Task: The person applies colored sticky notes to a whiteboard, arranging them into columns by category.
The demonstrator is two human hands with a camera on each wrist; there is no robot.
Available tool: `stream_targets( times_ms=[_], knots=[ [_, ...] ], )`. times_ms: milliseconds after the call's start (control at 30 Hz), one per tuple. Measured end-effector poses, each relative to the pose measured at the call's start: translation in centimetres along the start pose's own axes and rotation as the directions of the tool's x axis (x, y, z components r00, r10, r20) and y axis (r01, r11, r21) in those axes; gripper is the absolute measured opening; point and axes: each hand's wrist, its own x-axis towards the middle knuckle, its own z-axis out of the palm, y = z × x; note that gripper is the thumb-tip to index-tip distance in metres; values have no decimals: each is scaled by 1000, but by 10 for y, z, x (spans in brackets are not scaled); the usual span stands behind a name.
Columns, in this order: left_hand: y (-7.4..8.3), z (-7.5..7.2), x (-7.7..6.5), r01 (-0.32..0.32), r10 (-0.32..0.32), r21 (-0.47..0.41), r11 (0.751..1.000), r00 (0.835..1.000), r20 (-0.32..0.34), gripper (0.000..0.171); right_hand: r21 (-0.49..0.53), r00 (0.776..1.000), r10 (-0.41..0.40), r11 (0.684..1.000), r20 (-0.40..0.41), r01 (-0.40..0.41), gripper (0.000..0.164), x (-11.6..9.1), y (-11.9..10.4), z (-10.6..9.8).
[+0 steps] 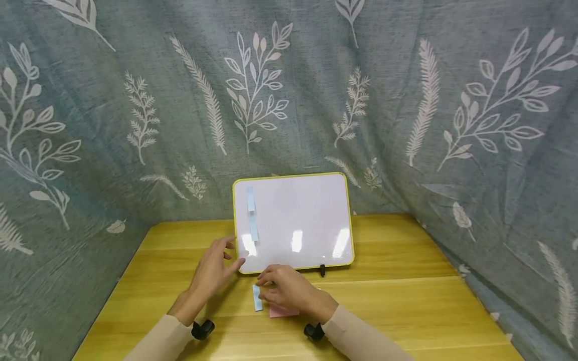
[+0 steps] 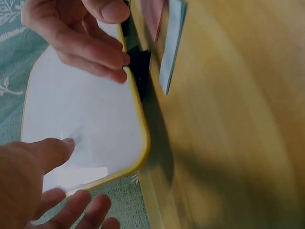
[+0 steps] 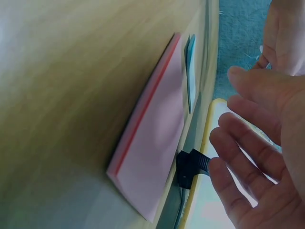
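A yellow-framed whiteboard [image 1: 302, 210] leans at the back of the table, with two pale blue sticky strips, an upper strip [image 1: 251, 199] and a lower strip [image 1: 254, 228], one below the other near its left side. My left hand [image 1: 212, 265] is at the board's lower left corner, fingers spread and holding nothing. Over the table just in front of the board, my right hand [image 1: 289, 288] has loosely bent fingers with nothing between them. Below it lie a narrow pad of blue sticky strips [image 1: 257, 298] and a pink sticky note pad [image 3: 155, 138], partly hidden by this hand in the head view.
A black foot [image 1: 322, 270] supports the board's lower edge toward the right. Black wrist mounts sit on both wrists, the left mount [image 1: 202, 330] and the right mount [image 1: 313, 331]. Behind the wooden table [image 1: 397, 311] hangs a grey-green leaf-patterned cloth [image 1: 307, 100].
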Motion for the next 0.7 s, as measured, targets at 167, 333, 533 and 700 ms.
stream_targets(
  times_ms=[167,333,533,700],
  knots=[
    [5,3,-14,-38,35,28,999,995,98,43,-66,999,-13,998,41,16,27,0,1,1],
    [8,7,-27,-100,90,25,995,962,257,32,-87,998,-18,996,64,23,28,-2,1,-1],
    [0,7,-36,-212,187,26,977,910,371,30,-95,995,-41,994,91,49,26,0,-1,0],
    [-3,9,-44,-268,232,44,962,894,383,29,-98,993,-47,994,109,58,25,1,-2,4]
  ],
)
